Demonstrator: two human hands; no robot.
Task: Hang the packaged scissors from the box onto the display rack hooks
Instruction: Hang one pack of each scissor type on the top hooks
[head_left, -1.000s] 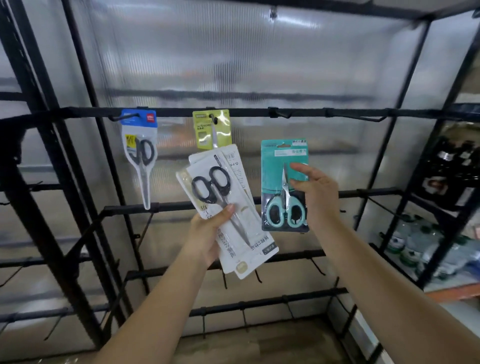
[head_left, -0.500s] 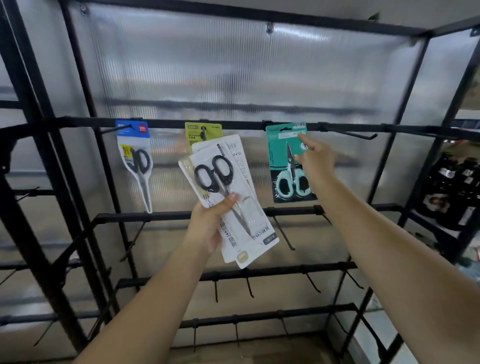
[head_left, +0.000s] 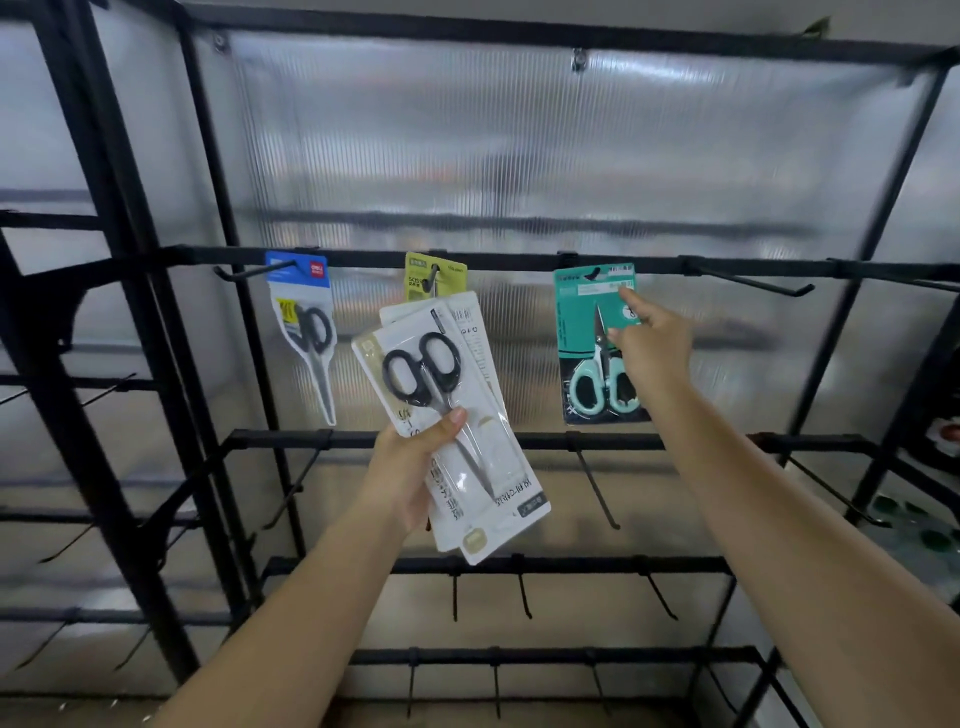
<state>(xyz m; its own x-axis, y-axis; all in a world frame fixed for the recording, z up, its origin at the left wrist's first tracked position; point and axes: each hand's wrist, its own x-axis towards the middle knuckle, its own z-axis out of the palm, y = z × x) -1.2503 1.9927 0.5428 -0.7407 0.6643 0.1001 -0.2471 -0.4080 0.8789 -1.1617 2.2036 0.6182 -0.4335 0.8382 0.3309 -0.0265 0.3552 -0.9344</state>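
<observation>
On the black display rack (head_left: 156, 364), a blue-topped scissors pack (head_left: 304, 322) hangs from the leftmost hook of the top bar. Next along, a yellow-green pack (head_left: 434, 275) hangs on its own hook, its lower part hidden behind a fanned stack of white scissors packs (head_left: 457, 415). The left hand (head_left: 415, 467) grips that stack from below, thumb pressed on the front card over the black-handled scissors. Further right, a teal pack (head_left: 582, 332) with mint-handled scissors hangs from the third hook. The right hand (head_left: 652, 348) reaches up to it, forefinger extended and touching the card's upper right part, the other fingers loosely curled. Further right, an unused hook (head_left: 753, 280) juts out.
</observation>
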